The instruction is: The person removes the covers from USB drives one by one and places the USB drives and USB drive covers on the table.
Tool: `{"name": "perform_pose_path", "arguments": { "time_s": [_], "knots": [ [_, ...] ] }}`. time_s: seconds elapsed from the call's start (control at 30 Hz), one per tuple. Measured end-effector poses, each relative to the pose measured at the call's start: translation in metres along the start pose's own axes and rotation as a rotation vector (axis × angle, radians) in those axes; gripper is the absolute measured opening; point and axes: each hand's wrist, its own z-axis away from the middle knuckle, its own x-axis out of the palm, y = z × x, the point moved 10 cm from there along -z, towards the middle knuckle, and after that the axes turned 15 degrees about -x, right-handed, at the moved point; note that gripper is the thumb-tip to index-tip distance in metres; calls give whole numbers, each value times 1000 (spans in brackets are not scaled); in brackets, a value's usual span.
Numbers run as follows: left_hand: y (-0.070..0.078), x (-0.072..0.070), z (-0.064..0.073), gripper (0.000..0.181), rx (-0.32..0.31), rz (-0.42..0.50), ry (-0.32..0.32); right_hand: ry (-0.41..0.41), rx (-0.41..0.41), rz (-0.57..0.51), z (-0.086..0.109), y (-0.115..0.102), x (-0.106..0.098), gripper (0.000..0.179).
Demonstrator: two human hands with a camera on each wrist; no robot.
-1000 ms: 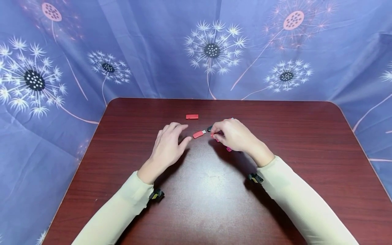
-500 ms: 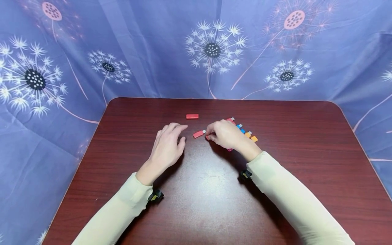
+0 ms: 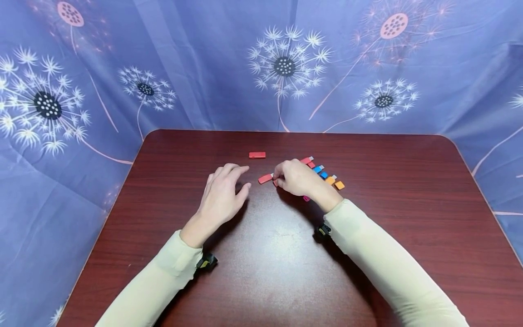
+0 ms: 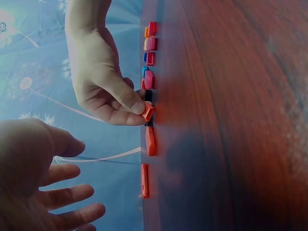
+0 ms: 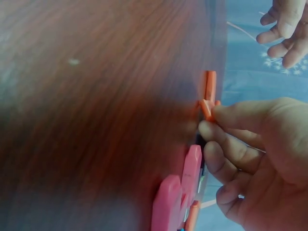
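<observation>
My right hand (image 3: 301, 179) pinches a small red USB stick cap (image 4: 147, 111) between thumb and index finger. The cap is close to the plug end of a red USB stick (image 3: 264, 179), which lies on the table with its metal plug partly hidden by my fingertips. My left hand (image 3: 220, 193) hovers left of that stick, fingers spread and holding nothing. Behind the two hands lies another red USB stick (image 3: 257, 155), with no metal plug showing. Something black (image 4: 148, 95) shows behind my right fingers in the left wrist view.
Right of my right hand, red, blue (image 3: 318, 169) and orange (image 3: 330, 180) USB sticks lie with matching caps beside them. Pink pieces (image 5: 191, 168) sit under and near that hand. The dark wood table (image 3: 261, 281) ends at a blue patterned cloth (image 3: 212, 68).
My right hand has moved left with the red cap, up to the red stick's plug. The coloured sticks on the right have come into view. My left hand has barely shifted.
</observation>
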Motion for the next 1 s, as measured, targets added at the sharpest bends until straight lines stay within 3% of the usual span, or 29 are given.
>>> {"name": "perform_pose_path", "arguments": {
  "time_s": [0.63, 1.0],
  "knots": [
    [-1, -1, 1, 44, -8, -4, -3, -12, 2, 9, 1, -1, -1, 12],
    [-1, -1, -1, 44, -6, -2, 1, 36, 4, 41, 11, -4, -7, 12]
  ]
}}
